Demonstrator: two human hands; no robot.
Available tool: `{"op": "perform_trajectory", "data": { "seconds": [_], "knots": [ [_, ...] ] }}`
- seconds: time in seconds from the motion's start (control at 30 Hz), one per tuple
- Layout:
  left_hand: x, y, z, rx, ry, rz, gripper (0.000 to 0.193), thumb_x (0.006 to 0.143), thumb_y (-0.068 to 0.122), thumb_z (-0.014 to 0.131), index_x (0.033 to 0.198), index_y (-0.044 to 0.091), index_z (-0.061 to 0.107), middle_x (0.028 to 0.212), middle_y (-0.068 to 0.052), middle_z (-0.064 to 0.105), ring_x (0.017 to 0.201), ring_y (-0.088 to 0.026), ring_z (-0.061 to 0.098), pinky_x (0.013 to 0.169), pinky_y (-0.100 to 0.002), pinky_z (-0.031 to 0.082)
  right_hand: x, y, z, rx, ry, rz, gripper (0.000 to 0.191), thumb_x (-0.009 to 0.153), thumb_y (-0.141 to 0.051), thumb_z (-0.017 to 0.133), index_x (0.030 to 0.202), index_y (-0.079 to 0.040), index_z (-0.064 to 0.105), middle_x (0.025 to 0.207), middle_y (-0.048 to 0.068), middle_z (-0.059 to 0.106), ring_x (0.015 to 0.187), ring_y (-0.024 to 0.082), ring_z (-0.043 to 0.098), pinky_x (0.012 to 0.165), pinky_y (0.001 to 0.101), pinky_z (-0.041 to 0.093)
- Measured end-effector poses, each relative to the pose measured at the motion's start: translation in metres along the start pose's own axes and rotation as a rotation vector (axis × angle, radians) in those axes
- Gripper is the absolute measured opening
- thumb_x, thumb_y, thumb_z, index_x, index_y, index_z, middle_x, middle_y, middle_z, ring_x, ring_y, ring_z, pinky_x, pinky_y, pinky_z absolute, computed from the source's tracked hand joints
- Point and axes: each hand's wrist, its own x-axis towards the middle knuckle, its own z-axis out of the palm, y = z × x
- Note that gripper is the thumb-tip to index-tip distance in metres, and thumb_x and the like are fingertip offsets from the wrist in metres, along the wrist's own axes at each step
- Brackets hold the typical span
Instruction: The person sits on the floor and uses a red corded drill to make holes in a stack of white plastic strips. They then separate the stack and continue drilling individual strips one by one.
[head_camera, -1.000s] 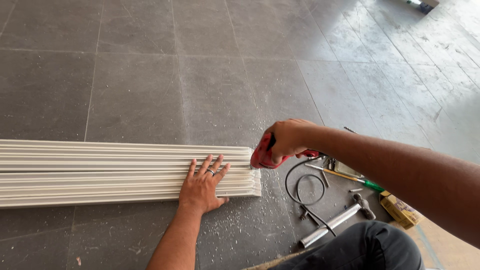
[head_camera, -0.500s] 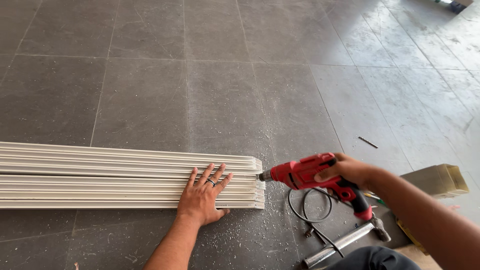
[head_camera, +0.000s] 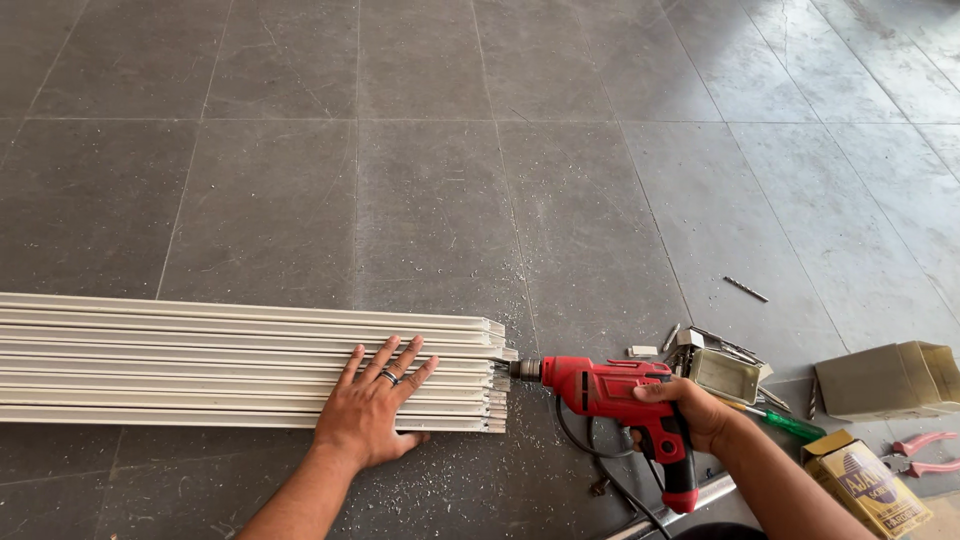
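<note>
A bundle of long white plastic strips (head_camera: 180, 360) lies flat on the grey tiled floor, its ends lined up at the right. My left hand (head_camera: 372, 405) presses palm-down on the bundle near those ends, fingers spread, a ring on one finger. My right hand (head_camera: 695, 412) grips the handle of a red electric drill (head_camera: 610, 392). The drill is held level, pointing left, and its chuck sits right at the ends of the strips. White shavings are scattered on the floor around the bundle's end.
To the right lie a small open cardboard box (head_camera: 722, 372), a tipped beige box (head_camera: 888, 378), a yellow box (head_camera: 866, 482), red-handled pliers (head_camera: 925, 452), a green-handled screwdriver (head_camera: 785, 422), a loose drill bit (head_camera: 746, 289), a metal bar (head_camera: 680, 500) and the drill's black cord (head_camera: 585, 448).
My right hand has brought the drill from over the strip ends out to the right, turned it level and set its tip against the ends. My left hand has stayed on the bundle.
</note>
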Motion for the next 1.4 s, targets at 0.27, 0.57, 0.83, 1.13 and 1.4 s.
{"op": "perform_trajectory", "data": {
  "seconds": [0.27, 0.57, 0.83, 1.13, 1.4],
  "knots": [
    [0.032, -0.009, 0.030, -0.169, 0.361, 0.042, 0.076, 0.091, 0.077, 0.048, 0.152, 0.033, 0.035, 0.165, 0.004, 0.029, 0.154, -0.023, 0.023, 0.127, -0.054, 0.010, -0.063, -0.043, 0.019, -0.268, 0.103, -0.265, 0.070, 0.065, -0.018, 0.080, 0.132, -0.008, 0.061, 0.090, 0.016, 0.073, 0.067, 0.026, 0.070, 0.063, 0.0413, 0.059],
    [0.106, 0.000, 0.003, -0.359, 0.438, -0.122, 0.074, 0.085, 0.079, 0.052, 0.136, 0.025, 0.057, 0.139, -0.006, 0.060, 0.136, -0.029, 0.049, 0.122, -0.053, 0.024, -0.106, -0.108, 0.104, -0.735, 0.263, -0.278, 0.076, 0.065, -0.018, 0.084, 0.138, -0.014, 0.063, 0.111, 0.013, 0.081, 0.090, 0.025, 0.076, 0.088, 0.0386, 0.060],
    [0.098, -0.027, 0.005, -0.431, 0.457, 0.043, 0.068, 0.083, 0.070, 0.058, 0.135, 0.027, 0.060, 0.130, -0.001, 0.068, 0.125, -0.021, 0.057, 0.114, -0.045, 0.038, -0.096, -0.129, 0.160, -1.005, 0.262, -0.247, 0.077, 0.066, -0.021, 0.085, 0.140, -0.017, 0.065, 0.113, 0.011, 0.081, 0.103, 0.023, 0.076, 0.095, 0.0338, 0.057],
    [0.091, -0.032, 0.002, -0.446, 0.433, 0.020, 0.067, 0.087, 0.069, 0.058, 0.134, 0.022, 0.062, 0.130, -0.002, 0.068, 0.124, -0.020, 0.058, 0.115, -0.042, 0.037, -0.083, -0.143, 0.202, -1.295, 0.277, -0.208, 0.082, 0.063, -0.031, 0.085, 0.142, -0.025, 0.062, 0.119, 0.007, 0.078, 0.108, 0.023, 0.075, 0.099, 0.0375, 0.056],
    [0.090, -0.040, 0.006, -0.476, 0.436, 0.022, 0.068, 0.086, 0.069, 0.059, 0.135, 0.021, 0.062, 0.133, -0.003, 0.066, 0.125, -0.020, 0.056, 0.114, -0.041, 0.037, -0.075, -0.155, 0.227, -1.386, 0.328, -0.106, 0.077, 0.066, -0.035, 0.085, 0.138, -0.029, 0.060, 0.118, 0.007, 0.078, 0.109, 0.027, 0.075, 0.102, 0.0408, 0.057]
  ]
}}
